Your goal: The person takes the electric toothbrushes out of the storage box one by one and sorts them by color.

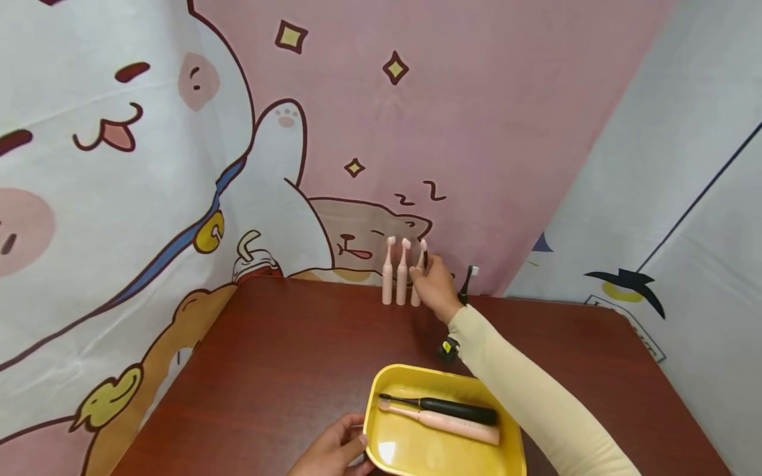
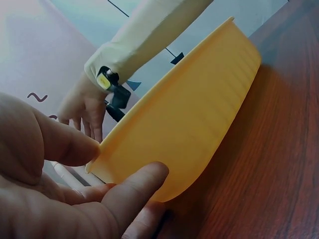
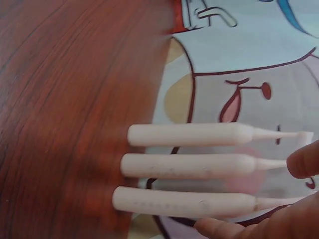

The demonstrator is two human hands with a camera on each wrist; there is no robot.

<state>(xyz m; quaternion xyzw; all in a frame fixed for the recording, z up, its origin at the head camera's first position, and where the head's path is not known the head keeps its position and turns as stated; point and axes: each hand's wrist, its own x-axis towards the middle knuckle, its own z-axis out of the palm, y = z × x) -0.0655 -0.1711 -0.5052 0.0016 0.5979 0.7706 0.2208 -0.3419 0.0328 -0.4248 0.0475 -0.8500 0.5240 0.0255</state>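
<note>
At the back of the table, three pink electric toothbrushes (image 3: pixel 189 166) stand upright in a row. My right hand (image 1: pixel 437 287) reaches to the rightmost one, its fingers loosely spread around the neck and its thumb overlapping the middle brush's neck in the right wrist view. A black electric toothbrush (image 1: pixel 466 286) stands behind the right wrist, partly hidden. My left hand (image 1: pixel 336 446) holds a yellow tray (image 2: pixel 169 119) by its near left side, fingers at the rim and outer wall. Inside the tray lie a black electric toothbrush (image 1: pixel 458 410) and a pink electric toothbrush (image 1: pixel 458 426), side by side.
The brown wooden table (image 1: pixel 268 370) ends at a cartoon-printed cloth (image 1: pixel 506 132) right behind the standing brushes. A black wrist device (image 1: pixel 448 348) with a yellow mark sits at the right wrist. My right sleeve (image 1: pixel 536 396) passes over the tray's right side.
</note>
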